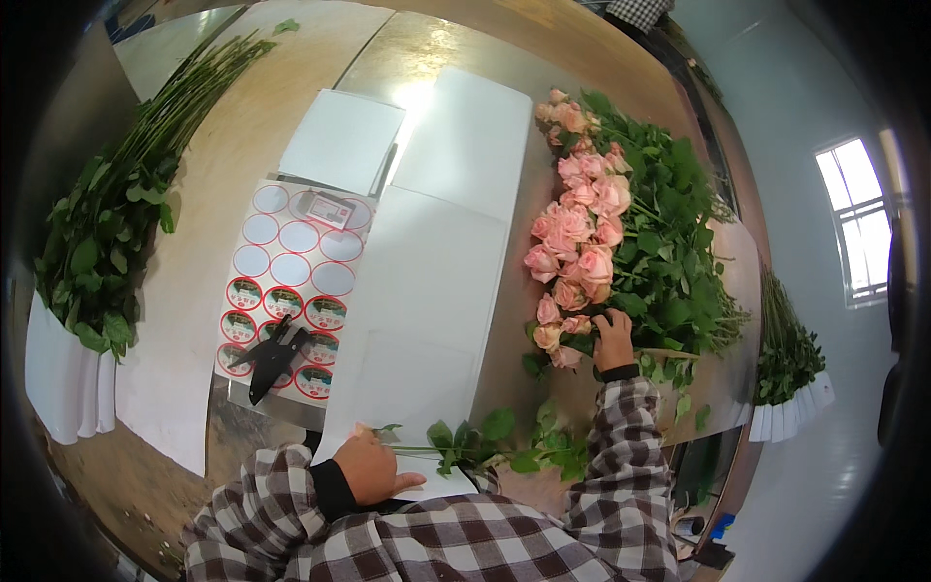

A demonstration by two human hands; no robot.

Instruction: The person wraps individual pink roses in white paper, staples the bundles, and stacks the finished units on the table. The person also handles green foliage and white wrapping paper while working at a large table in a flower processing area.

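Observation:
My left hand (369, 467) rests at the near end of the white paper sheets (429, 284), over a rose stem (414, 449) with green leaves. A bit of pale pink bloom shows at its fingertips; whether the fingers grip the stem cannot be told. My right hand (614, 340) reaches to the near end of a pile of pink roses (574, 225), its curled fingers among the lower blooms and leaves. What those fingers hold is hidden. The roses lie with blooms to the left and leafy stems (673, 240) to the right.
Left of the paper, black-handled pruning shears (276, 358) lie on a sheet of round stickers (291, 269), with a small labelled device (329, 211) above. White sheets (342, 138) lie beyond. Wrapped leafy bundles stand at far left (69, 371) and far right (793, 407). Loose leaves (545, 444) lie nearby.

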